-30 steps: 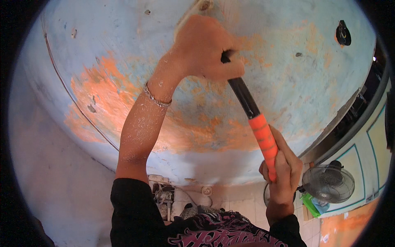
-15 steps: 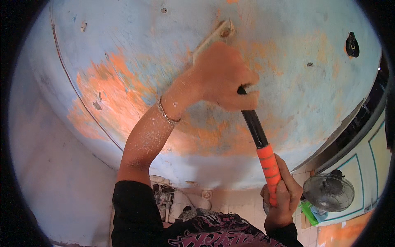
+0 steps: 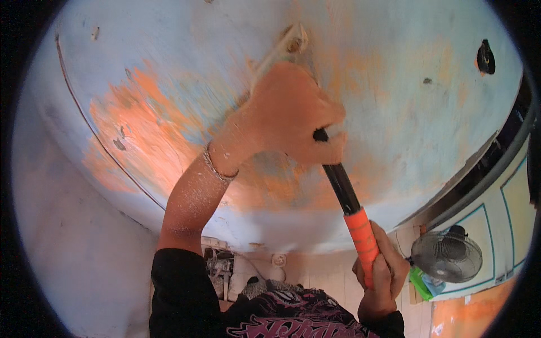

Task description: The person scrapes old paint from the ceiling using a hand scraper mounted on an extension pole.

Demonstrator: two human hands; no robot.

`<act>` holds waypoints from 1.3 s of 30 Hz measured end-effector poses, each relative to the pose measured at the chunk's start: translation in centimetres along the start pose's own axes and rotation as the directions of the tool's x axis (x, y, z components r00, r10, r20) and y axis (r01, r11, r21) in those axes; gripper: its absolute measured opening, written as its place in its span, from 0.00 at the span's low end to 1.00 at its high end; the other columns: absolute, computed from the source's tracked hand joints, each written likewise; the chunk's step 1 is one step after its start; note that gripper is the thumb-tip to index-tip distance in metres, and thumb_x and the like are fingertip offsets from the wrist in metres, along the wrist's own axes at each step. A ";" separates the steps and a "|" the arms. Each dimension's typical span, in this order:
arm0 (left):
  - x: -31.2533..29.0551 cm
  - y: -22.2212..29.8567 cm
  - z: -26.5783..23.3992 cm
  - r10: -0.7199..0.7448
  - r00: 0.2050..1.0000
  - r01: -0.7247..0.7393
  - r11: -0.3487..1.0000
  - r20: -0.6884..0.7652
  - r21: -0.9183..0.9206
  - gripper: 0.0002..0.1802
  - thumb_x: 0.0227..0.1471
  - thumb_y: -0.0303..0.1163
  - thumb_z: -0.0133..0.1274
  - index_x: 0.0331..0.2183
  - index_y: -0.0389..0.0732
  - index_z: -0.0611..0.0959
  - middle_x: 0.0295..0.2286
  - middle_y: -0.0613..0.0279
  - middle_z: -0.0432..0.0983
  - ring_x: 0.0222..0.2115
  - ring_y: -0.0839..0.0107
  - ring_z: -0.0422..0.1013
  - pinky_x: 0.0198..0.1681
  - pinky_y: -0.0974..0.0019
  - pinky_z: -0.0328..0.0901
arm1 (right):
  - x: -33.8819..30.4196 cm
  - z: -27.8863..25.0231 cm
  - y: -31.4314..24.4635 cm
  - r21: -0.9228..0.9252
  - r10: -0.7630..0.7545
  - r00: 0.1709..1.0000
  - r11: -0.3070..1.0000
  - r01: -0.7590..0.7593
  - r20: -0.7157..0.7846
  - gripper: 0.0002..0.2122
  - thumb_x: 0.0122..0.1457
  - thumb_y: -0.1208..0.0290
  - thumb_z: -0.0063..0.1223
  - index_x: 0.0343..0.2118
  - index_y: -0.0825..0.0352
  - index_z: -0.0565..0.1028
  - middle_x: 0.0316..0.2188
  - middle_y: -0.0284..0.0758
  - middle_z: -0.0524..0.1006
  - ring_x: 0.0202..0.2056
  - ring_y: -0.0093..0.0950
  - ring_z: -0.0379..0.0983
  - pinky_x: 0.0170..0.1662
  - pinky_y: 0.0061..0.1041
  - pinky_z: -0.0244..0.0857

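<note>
A long-handled scraper (image 3: 341, 186) with a black shaft and an orange grip slants up across the view toward the wall (image 3: 394, 107). My left hand (image 3: 293, 115) is wrapped round the upper shaft, near the tool's dusty, pale head (image 3: 279, 53). That head lies against the wall, partly hidden behind my left hand. Lower down, my right hand (image 3: 384, 265) closes round the orange grip. Pale blue paint covers much of the wall, with scraped orange patches (image 3: 152, 129) showing through. White flecks dot my left forearm, which wears a chain bracelet.
A thin cable (image 3: 93, 132) runs down the wall at the left. A dark fitting (image 3: 486, 57) sits at the upper right. An electric fan (image 3: 447, 256) stands at the lower right, beside a green packet (image 3: 420, 281). Below the left arm is some equipment (image 3: 218, 262).
The wall has shifted slightly left in view. Both hands and the scraper sit a little further left, and my left hand is slightly lower. Both grips are kept.
</note>
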State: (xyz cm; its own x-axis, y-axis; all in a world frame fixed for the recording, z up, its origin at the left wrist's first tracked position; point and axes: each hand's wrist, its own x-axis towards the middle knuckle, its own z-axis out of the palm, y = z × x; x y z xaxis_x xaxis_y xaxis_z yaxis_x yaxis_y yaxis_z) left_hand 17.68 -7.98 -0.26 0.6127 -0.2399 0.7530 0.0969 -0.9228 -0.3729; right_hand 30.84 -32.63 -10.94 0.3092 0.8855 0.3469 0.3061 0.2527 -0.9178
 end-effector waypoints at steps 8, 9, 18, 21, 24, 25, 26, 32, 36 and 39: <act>-0.6 0.8 1.4 0.013 0.998 -0.014 1.000 0.066 0.014 0.18 0.31 0.43 0.52 0.06 0.44 0.66 0.05 0.62 0.60 0.08 0.59 0.59 0.13 0.61 0.53 | -0.9 -0.8 1.1 -0.025 -0.016 1.000 1.000 0.016 0.013 0.21 0.60 0.66 0.36 0.52 0.75 0.67 0.13 0.30 0.67 0.14 0.18 0.62 0.19 0.20 0.55; -0.1 0.4 1.2 0.020 0.999 -0.022 1.000 0.050 0.021 0.18 0.31 0.43 0.52 0.06 0.45 0.66 0.05 0.62 0.60 0.08 0.59 0.59 0.13 0.61 0.53 | -0.8 -0.9 1.1 -0.054 -0.016 1.000 0.998 0.016 0.006 0.21 0.61 0.66 0.36 0.52 0.75 0.67 0.13 0.30 0.67 0.14 0.17 0.62 0.19 0.19 0.55; -2.0 1.4 1.7 0.026 0.999 -0.026 1.000 0.026 -0.015 0.17 0.30 0.42 0.54 0.07 0.46 0.65 0.06 0.65 0.61 0.08 0.61 0.59 0.12 0.61 0.52 | -1.6 -0.4 1.0 -0.061 0.009 1.000 0.998 -0.009 -0.002 0.23 0.59 0.62 0.37 0.51 0.77 0.68 0.11 0.28 0.66 0.14 0.16 0.61 0.18 0.18 0.52; -2.5 1.7 1.9 -0.002 0.998 0.004 0.999 0.066 -0.036 0.18 0.30 0.42 0.54 0.07 0.47 0.65 0.06 0.66 0.60 0.08 0.62 0.59 0.13 0.62 0.52 | -1.8 0.4 1.7 -0.079 0.050 0.996 0.995 -0.056 -0.074 0.26 0.57 0.58 0.38 0.49 0.78 0.69 0.12 0.28 0.66 0.13 0.15 0.59 0.17 0.17 0.50; -1.6 1.0 1.2 -0.002 0.999 0.002 1.000 0.040 -0.009 0.17 0.30 0.42 0.54 0.07 0.47 0.65 0.06 0.66 0.59 0.08 0.62 0.58 0.13 0.62 0.52 | -1.2 0.8 1.7 -0.118 0.027 0.994 0.992 -0.039 -0.106 0.25 0.57 0.59 0.37 0.49 0.77 0.70 0.12 0.29 0.67 0.13 0.16 0.60 0.16 0.17 0.51; -1.4 0.7 0.8 0.006 1.000 -0.006 1.000 0.014 0.018 0.17 0.30 0.42 0.54 0.07 0.47 0.66 0.06 0.66 0.59 0.08 0.62 0.58 0.13 0.62 0.52 | -0.7 1.1 1.6 -0.087 0.001 0.993 0.996 -0.011 -0.116 0.25 0.57 0.60 0.37 0.49 0.77 0.70 0.12 0.29 0.67 0.13 0.15 0.59 0.17 0.17 0.51; -1.2 0.3 0.6 0.004 1.000 -0.004 1.000 0.017 0.017 0.17 0.30 0.42 0.54 0.07 0.47 0.66 0.06 0.66 0.59 0.08 0.62 0.58 0.13 0.62 0.52 | -0.1 1.1 1.5 -0.056 -0.025 0.991 0.998 0.018 -0.129 0.24 0.58 0.61 0.36 0.49 0.77 0.70 0.12 0.29 0.66 0.13 0.15 0.59 0.17 0.17 0.51; -1.1 0.0 0.3 -0.025 1.000 0.022 0.993 0.019 0.120 0.16 0.28 0.41 0.55 0.07 0.47 0.67 0.07 0.66 0.61 0.10 0.62 0.60 0.14 0.63 0.53 | 1.9 -1.0 1.4 -0.180 -0.155 0.984 0.969 0.168 0.086 0.20 0.59 0.70 0.39 0.50 0.78 0.68 0.13 0.33 0.69 0.13 0.22 0.65 0.19 0.21 0.57; -2.2 1.9 3.0 0.020 1.000 -0.020 0.999 -0.013 -0.034 0.16 0.29 0.40 0.55 0.07 0.47 0.66 0.06 0.66 0.59 0.08 0.63 0.57 0.13 0.63 0.51 | -1.0 -1.9 1.1 -0.161 -0.069 0.994 0.983 0.082 0.084 0.18 0.58 0.73 0.41 0.50 0.76 0.69 0.15 0.35 0.72 0.13 0.24 0.66 0.19 0.22 0.58; -2.4 2.5 3.4 -0.010 1.000 0.012 0.996 0.025 -0.091 0.16 0.31 0.39 0.54 0.07 0.47 0.66 0.06 0.67 0.58 0.07 0.63 0.56 0.12 0.64 0.50 | -1.9 -0.1 1.1 -0.154 0.055 0.980 0.984 -0.086 -0.194 0.24 0.54 0.61 0.39 0.46 0.76 0.73 0.12 0.28 0.65 0.13 0.15 0.57 0.17 0.17 0.47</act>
State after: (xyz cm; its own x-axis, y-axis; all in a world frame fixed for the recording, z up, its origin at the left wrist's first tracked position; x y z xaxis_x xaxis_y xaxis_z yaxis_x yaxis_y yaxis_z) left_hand 19.09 -8.63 -4.87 0.6309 -0.2234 0.7430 0.0321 -0.9493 -0.3127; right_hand 30.74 -34.08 -12.63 0.4940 0.8057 0.3268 0.4136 0.1128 -0.9034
